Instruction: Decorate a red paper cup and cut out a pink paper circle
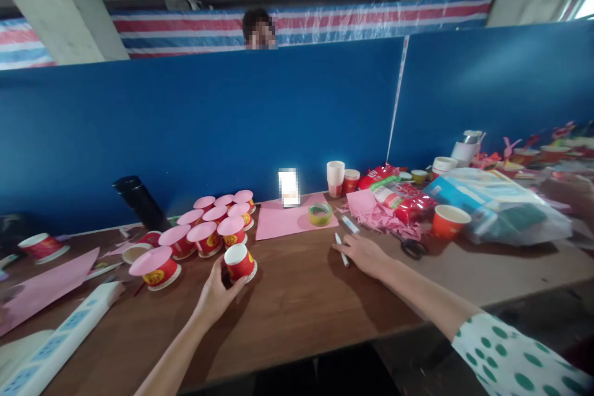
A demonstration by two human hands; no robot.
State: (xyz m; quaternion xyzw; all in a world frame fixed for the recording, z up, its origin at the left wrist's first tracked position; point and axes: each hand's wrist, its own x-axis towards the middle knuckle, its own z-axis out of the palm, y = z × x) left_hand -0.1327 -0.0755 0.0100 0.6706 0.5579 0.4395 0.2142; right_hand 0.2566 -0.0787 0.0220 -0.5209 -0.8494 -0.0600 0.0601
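Note:
My left hand (217, 292) is wrapped round a red paper cup (239, 262) that stands open-topped on the brown table (297, 303). Behind it stand several red cups (204, 236) capped with pink paper discs. My right hand (362, 253) lies on the table with its fingers over a white marker pen (341, 252); the fingers look bent, and I cannot see whether they grip it. A second pen (350, 224) lies just beyond, beside a roll of tape (320, 214) on a pink paper sheet (288, 218).
A blue partition (208, 124) closes the back of the table; a person's head shows above it. An orange cup (448, 221), scissors (414, 248), pink scraps, red packets and a plastic bag (501, 204) lie at the right. A power strip (55, 340) and black flask (139, 201) sit left.

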